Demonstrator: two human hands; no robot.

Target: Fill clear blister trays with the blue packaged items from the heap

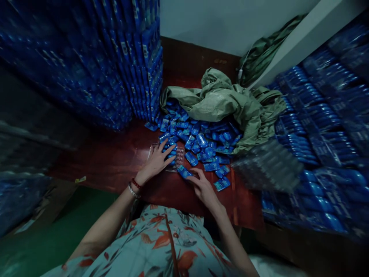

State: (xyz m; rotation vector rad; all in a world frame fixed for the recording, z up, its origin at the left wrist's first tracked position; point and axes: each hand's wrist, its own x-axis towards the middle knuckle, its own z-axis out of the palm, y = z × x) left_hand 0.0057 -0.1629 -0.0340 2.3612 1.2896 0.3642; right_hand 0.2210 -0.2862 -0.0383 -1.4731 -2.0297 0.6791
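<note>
Floral cloth point(173, 246) lies nearest, printed with orange blooms. Beyond it, on a glossy red tabletop point(115, 161), one clear ribbed tray point(180, 155) holds a column of blue packets, with bare ridges beside them. The left hand point(155, 161), two bracelets point(134, 188) at its wrist, spreads its fingers over the tray; the right hand point(204, 188) pinches one packet point(183, 171) at the tray's near edge. One crumpled green sack point(219, 102) opens onto loose glossy packets point(202, 140), too many to count. Blurred, ridged clear trays point(268, 165) sit at right

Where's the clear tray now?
In the head view, the clear tray lies left of centre on the red table, partly under the left hand, beside the loose blue packets.
</note>
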